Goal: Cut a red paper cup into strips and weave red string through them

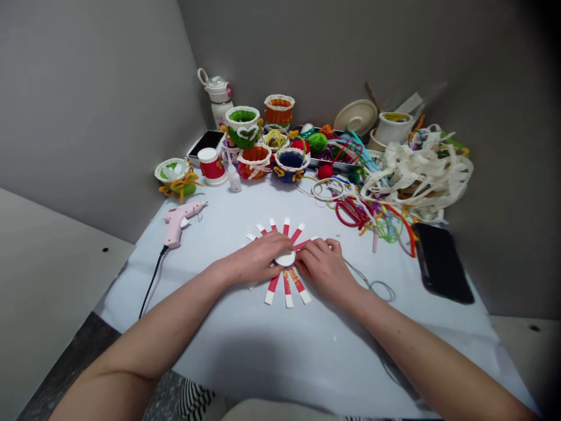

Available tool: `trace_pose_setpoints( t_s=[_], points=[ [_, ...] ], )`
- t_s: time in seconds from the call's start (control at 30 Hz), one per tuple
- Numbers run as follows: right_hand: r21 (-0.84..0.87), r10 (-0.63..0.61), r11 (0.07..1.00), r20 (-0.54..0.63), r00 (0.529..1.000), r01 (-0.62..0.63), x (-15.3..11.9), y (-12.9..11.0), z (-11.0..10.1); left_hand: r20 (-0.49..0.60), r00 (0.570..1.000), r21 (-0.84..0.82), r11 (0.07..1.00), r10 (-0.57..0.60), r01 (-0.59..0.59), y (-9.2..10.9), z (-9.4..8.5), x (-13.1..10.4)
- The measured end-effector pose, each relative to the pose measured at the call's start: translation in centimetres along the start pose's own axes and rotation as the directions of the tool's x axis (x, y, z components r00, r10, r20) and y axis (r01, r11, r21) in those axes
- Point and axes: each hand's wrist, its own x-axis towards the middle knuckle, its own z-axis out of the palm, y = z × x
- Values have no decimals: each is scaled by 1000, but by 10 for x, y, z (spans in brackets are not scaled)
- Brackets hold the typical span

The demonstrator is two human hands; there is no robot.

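A paper cup (287, 285), cut into red and white strips, lies splayed flat on the table with its round white base in the middle. My left hand (258, 257) grips the left side of the base, fingers over the strips and thumb at its near edge. Closed at the base's right edge, my right hand (326, 269) has its fingertips pinched together beside the rim. A thin grey cord (381, 286) trails from under the right hand onto the table, and a dark line of it seems to run round the base. The pinched fingertips themselves are partly hidden.
A pink glue gun (177, 222) lies at left. Decorated cups (243, 126), an uncut red cup (211, 166) and a glue bottle (234, 175) stand behind. Red scissors (350, 211), yarn balls (318, 142) and white lace (421, 175) crowd the back right. A black phone (442, 262) lies right.
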Motion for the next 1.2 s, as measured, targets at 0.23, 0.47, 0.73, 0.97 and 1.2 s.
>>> trace_pose_setpoints(
  t_s=[0.23,0.47,0.73,0.97,1.2],
  points=[
    [22,-5,1000,-3,1000,5,-1,1,2,-69,997,108,993,-28,35,6,13,2],
    [40,-16,999,14,1000,15,-3,2,0,-90,996,141,989,-24,37,4,21,4],
    [12,-28,1000,37,999,27,-3,1,1,-73,997,193,981,-9,23,5,21,7],
    [53,-11,999,70,997,7,-4,1,-4,-59,998,119,993,5,2,5,16,4],
    [53,-35,998,93,995,30,-6,1,-6,-58,998,127,992,14,-7,5,17,4]
  ],
)
